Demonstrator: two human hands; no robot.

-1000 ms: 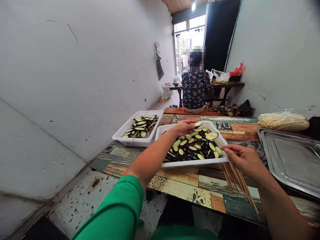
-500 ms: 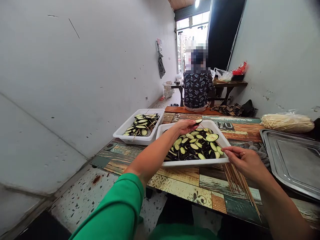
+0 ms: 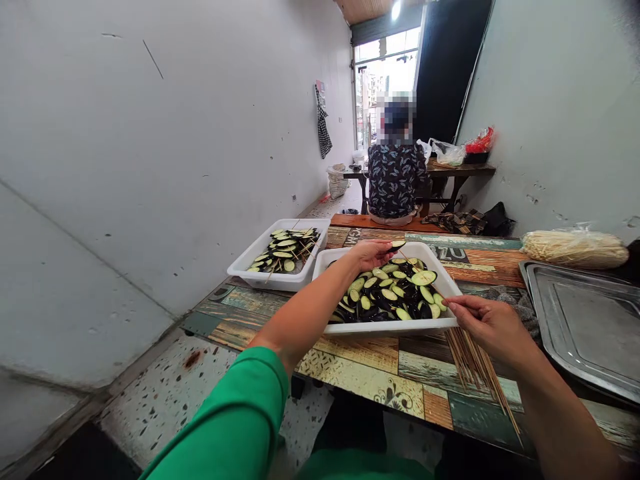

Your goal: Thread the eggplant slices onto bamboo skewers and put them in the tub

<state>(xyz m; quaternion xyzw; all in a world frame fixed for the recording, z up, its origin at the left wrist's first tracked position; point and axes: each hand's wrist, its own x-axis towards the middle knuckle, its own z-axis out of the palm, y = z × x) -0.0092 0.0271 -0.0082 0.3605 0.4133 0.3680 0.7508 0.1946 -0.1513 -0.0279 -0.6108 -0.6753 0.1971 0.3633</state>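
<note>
Above the far rim of a white tub [image 3: 390,327], my left hand [image 3: 371,255] is closed on an eggplant slice [image 3: 397,245]. My right hand [image 3: 483,317] pinches the near end of a thin wooden skewer [image 3: 439,292] at the tub's right corner. The skewer runs up and left across the tub, and a wide oval eggplant slice [image 3: 424,279] sits along it. Many cut eggplant slices [image 3: 388,294] with pale green faces and dark skin fill the tub. Below my right hand lies a bundle of bare skewers [image 3: 473,360].
To the left stands a second white tub [image 3: 265,281] with skewered eggplant slices [image 3: 284,248]. Metal trays [image 3: 590,327] and a bag of pale enoki-like strands [image 3: 575,245] are at the right. A person [image 3: 397,177] sits facing away beyond the patterned table [image 3: 370,380].
Both hands and the skewer hold nearly the same position. The whole view has shifted very slightly.
</note>
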